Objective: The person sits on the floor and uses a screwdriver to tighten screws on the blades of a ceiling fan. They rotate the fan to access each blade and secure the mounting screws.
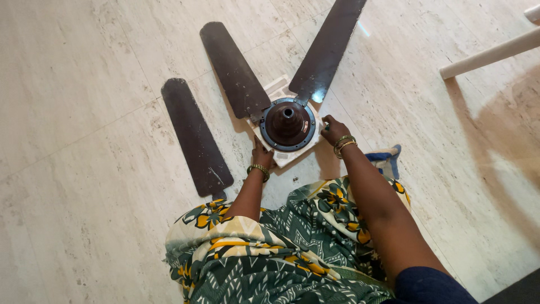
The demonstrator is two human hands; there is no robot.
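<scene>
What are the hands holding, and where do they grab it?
Both hands grip the white block under the brown fan motor: the left hand at its near-left edge, the right hand at its right edge. Whether the fingers close around it cannot be told.

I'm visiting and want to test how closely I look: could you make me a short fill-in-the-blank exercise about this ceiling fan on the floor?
1. The number of blades joined to the fan motor is ____.
2. The loose blade lies flat on the tiled ____.
3. Left hand and right hand both touch the white ____ under the motor.
4. Each wrist wears bangles coloured ____.

Missing words: two; floor; base; gold
</scene>
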